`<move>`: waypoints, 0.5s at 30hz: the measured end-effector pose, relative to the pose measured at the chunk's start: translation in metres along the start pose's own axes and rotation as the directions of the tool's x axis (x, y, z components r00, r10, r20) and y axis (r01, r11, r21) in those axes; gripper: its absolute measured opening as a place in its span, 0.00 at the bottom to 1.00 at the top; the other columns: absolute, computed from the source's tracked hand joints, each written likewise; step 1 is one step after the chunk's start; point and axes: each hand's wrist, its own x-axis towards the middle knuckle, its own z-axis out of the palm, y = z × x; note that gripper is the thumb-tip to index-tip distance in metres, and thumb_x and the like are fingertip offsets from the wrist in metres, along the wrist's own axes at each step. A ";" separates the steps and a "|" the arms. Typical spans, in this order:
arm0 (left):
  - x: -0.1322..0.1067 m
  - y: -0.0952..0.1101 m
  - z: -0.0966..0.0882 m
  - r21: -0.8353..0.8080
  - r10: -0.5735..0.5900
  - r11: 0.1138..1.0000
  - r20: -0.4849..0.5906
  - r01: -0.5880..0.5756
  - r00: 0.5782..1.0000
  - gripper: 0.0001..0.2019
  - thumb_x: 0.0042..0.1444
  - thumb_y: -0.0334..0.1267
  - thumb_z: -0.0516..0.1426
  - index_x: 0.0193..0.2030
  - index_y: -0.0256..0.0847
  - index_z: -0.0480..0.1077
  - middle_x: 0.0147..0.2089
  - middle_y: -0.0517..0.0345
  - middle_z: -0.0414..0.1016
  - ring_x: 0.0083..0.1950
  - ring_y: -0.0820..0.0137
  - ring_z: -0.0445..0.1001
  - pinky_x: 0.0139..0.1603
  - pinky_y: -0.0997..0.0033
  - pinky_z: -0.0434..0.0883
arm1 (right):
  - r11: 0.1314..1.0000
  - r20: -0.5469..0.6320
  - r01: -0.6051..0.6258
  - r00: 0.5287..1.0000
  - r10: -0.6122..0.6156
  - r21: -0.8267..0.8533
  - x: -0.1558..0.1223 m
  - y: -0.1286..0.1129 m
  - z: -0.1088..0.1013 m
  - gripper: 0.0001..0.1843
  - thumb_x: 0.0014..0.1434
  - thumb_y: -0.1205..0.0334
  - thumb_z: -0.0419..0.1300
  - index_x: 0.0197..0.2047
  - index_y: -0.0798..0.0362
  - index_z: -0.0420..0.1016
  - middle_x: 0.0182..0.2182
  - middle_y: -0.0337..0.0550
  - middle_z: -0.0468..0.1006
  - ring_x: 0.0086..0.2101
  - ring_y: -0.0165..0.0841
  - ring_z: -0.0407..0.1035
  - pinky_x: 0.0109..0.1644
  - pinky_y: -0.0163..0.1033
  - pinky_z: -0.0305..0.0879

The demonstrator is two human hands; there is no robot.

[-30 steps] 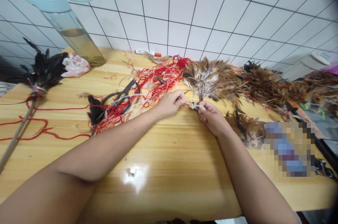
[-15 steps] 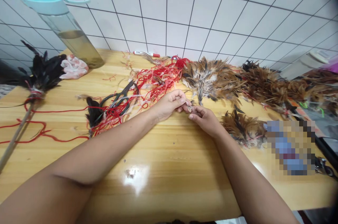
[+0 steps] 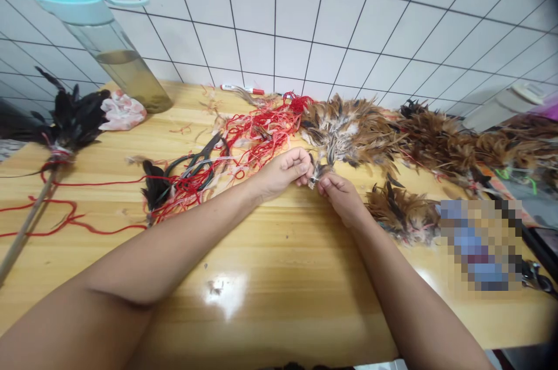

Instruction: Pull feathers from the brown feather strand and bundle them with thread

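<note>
A small feather tuft [image 3: 314, 174] is held low over the desk [image 3: 279, 277], pinched from both sides. The left hand [image 3: 283, 171] has its grip closed on it from 9 o'clock, and the right hand [image 3: 342, 195] clamps it from 4 o'clock, fingertips almost meeting. Just beyond at 1 o'clock lies a heap of brown feathers [image 3: 353, 128]. At 10 o'clock there is a tangle of red thread [image 3: 261, 128], with black scissors [image 3: 198, 162] further left in it. A smaller feather bundle [image 3: 403, 216] rests at 4 o'clock, near the right wrist.
</note>
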 end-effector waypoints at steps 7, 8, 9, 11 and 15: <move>0.003 0.003 -0.004 0.155 0.019 0.988 0.043 -0.026 0.999 0.17 0.54 0.50 0.58 0.32 0.38 0.60 0.28 0.62 0.66 0.26 0.79 0.63 0.29 0.77 0.61 | 0.995 -0.097 -0.070 0.992 0.077 0.076 -0.001 0.005 0.001 0.19 0.61 0.50 0.51 0.22 0.51 0.61 0.19 0.35 0.58 0.23 0.28 0.52 0.27 0.34 0.49; 0.003 0.003 -0.004 0.173 0.018 0.984 0.048 -0.027 0.999 0.17 0.55 0.50 0.58 0.32 0.38 0.60 0.28 0.62 0.66 0.26 0.79 0.63 0.29 0.76 0.61 | 0.994 -0.107 -0.071 0.991 0.080 0.082 -0.001 0.006 0.000 0.19 0.61 0.50 0.51 0.22 0.51 0.61 0.19 0.35 0.58 0.23 0.28 0.52 0.27 0.34 0.48; 0.004 0.004 -0.004 0.191 0.018 0.981 0.052 -0.028 0.998 0.17 0.55 0.50 0.58 0.32 0.38 0.59 0.28 0.62 0.66 0.26 0.79 0.63 0.29 0.76 0.61 | 0.994 -0.118 -0.068 0.990 0.078 0.087 -0.001 0.006 0.000 0.19 0.61 0.50 0.51 0.22 0.51 0.61 0.19 0.35 0.58 0.23 0.28 0.51 0.26 0.34 0.48; 0.004 0.005 -0.004 0.228 0.018 0.973 0.059 -0.031 0.998 0.17 0.55 0.50 0.57 0.32 0.38 0.59 0.28 0.62 0.65 0.26 0.79 0.62 0.28 0.76 0.60 | 0.994 -0.145 -0.058 0.987 0.071 0.096 -0.001 0.005 0.000 0.20 0.60 0.50 0.51 0.22 0.51 0.60 0.19 0.35 0.57 0.23 0.28 0.50 0.26 0.34 0.47; 0.004 0.008 -0.001 0.291 0.020 0.956 0.066 -0.038 0.998 0.16 0.56 0.49 0.56 0.31 0.38 0.59 0.27 0.63 0.64 0.26 0.78 0.61 0.29 0.76 0.60 | 0.991 -0.206 -0.055 0.975 0.080 0.124 0.000 0.006 0.000 0.20 0.60 0.50 0.52 0.21 0.51 0.60 0.19 0.35 0.56 0.23 0.28 0.50 0.26 0.34 0.47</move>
